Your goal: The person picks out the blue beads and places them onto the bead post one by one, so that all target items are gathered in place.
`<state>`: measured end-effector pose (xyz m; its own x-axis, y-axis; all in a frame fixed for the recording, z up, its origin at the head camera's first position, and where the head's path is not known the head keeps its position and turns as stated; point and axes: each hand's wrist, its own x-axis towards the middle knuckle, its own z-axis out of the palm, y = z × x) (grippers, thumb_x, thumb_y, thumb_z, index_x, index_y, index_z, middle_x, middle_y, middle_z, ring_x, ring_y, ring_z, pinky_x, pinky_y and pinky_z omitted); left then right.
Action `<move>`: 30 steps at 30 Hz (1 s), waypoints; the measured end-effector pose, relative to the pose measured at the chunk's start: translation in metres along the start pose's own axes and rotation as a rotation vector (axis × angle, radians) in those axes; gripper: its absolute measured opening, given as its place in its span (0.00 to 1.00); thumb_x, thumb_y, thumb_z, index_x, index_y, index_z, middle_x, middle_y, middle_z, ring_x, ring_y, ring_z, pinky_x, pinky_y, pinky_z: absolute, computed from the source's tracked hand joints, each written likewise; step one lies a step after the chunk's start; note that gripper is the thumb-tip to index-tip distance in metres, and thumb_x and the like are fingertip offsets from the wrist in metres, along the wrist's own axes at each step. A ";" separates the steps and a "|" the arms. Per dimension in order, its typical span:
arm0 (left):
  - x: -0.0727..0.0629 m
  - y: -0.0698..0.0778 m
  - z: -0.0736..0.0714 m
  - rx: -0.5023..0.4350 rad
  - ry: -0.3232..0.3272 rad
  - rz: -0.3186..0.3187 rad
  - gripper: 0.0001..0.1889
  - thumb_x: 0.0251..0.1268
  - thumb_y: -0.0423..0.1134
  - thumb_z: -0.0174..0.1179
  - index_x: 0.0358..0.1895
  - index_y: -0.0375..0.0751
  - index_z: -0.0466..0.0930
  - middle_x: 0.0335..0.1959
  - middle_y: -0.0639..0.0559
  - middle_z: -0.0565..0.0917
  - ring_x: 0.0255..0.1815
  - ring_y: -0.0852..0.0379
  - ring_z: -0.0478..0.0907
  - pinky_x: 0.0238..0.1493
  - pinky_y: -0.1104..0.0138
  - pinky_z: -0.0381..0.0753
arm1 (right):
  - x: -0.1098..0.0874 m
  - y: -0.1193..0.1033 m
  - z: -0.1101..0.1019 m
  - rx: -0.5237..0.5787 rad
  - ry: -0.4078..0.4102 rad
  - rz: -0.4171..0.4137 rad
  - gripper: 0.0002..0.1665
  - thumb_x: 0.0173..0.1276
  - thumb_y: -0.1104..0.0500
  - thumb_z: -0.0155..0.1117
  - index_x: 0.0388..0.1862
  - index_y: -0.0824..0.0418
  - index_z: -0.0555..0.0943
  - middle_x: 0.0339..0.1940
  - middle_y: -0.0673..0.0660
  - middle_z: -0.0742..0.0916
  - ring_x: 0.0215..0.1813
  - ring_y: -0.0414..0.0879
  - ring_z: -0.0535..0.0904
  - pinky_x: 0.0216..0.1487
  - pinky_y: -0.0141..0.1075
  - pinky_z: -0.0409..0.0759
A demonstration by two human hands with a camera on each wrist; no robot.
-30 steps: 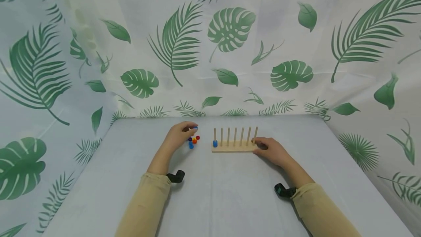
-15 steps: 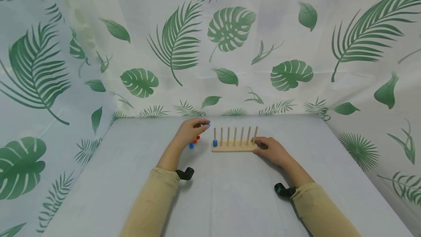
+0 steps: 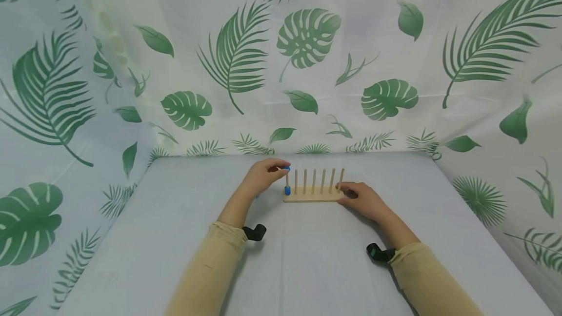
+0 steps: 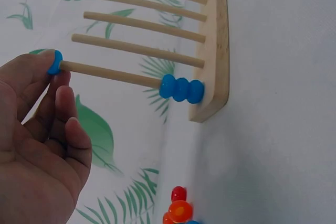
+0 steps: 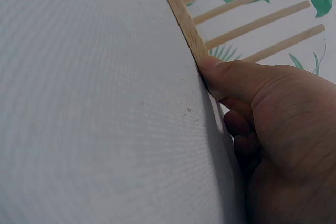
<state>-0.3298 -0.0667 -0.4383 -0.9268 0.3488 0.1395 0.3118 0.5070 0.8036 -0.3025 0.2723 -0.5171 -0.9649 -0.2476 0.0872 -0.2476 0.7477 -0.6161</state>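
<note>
a pale wooden rack (image 3: 312, 198) sits flat on the tabletop (image 3: 307, 257), seven slim round pegs (image 3: 313, 182) standing in a row along its narrow base. at the person's left end, the outermost peg (image 4: 110, 74) carries three glossy blue beads (image 4: 181, 88), stacked snug against each other at its foot. the left hand (image 3: 262, 177) pinches one more blue bead (image 4: 55, 62) right at that peg's tip; i can't tell whether it is threaded on. the right hand (image 3: 362, 200) grips the base's other end. left of the rack lie loose beads, a red bead (image 4: 179, 193) and an orange bead (image 4: 180, 211) among them, touching.
</note>
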 end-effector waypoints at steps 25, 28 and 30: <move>-0.004 -0.031 0.023 -0.005 -0.038 -0.120 0.14 0.67 0.51 0.63 0.54 0.56 0.84 0.55 0.56 0.84 0.53 0.55 0.77 0.50 0.60 0.78 | 0.001 0.001 0.001 -0.016 0.000 -0.010 0.30 0.66 0.48 0.69 0.65 0.55 0.78 0.64 0.64 0.80 0.66 0.64 0.74 0.67 0.59 0.68; -0.005 -0.034 0.025 0.000 -0.051 -0.122 0.14 0.67 0.50 0.63 0.53 0.56 0.84 0.54 0.55 0.84 0.52 0.55 0.78 0.47 0.61 0.79 | 0.000 0.001 0.001 -0.021 0.003 -0.010 0.29 0.66 0.49 0.69 0.65 0.56 0.78 0.63 0.64 0.81 0.65 0.63 0.74 0.67 0.59 0.68; -0.005 -0.035 0.025 0.005 -0.057 -0.123 0.14 0.67 0.50 0.63 0.53 0.56 0.84 0.54 0.54 0.84 0.52 0.54 0.78 0.47 0.61 0.79 | 0.000 0.001 0.000 -0.023 0.005 -0.009 0.29 0.66 0.49 0.69 0.64 0.56 0.78 0.63 0.64 0.81 0.65 0.63 0.74 0.67 0.59 0.68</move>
<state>-0.3304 -0.0660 -0.4815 -0.9446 0.3281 0.0072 0.1982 0.5527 0.8094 -0.3026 0.2726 -0.5179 -0.9630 -0.2515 0.0964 -0.2581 0.7593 -0.5973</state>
